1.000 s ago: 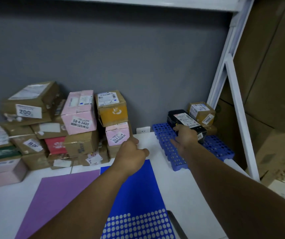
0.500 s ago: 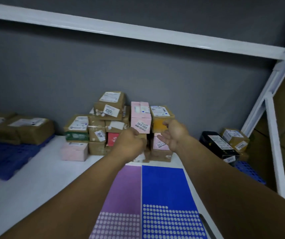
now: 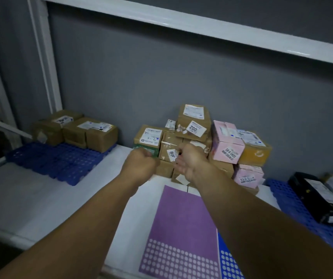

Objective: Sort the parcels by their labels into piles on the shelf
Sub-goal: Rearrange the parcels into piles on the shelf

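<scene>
Cardboard parcels (image 3: pixel 193 127) were piled on the white shelf (image 3: pixel 40 198) against the grey wall (image 3: pixel 141 77), the left hand (image 3: pixel 139 166) curled into an empty fist, the right hand (image 3: pixel 191 164) loosely open just before them.

From my feed I see a flat purple sheet (image 3: pixel 183 214) with rows of white dots along its near end, lying in front of me. Touching its right edge is a blue sheet (image 3: pixel 225 258) with the same white dots, mostly hidden. Off to the left sits a blue plastic grid pallet (image 3: pixel 56 162), and a second blue grid pallet (image 3: pixel 277 193) sits at the far right. Behind everything stands a plain grey wall (image 3: pixel 141 77). A white horizontal beam (image 3: pixel 201 27) crosses the top, meeting a white upright post (image 3: pixel 44 57) on the left
</scene>
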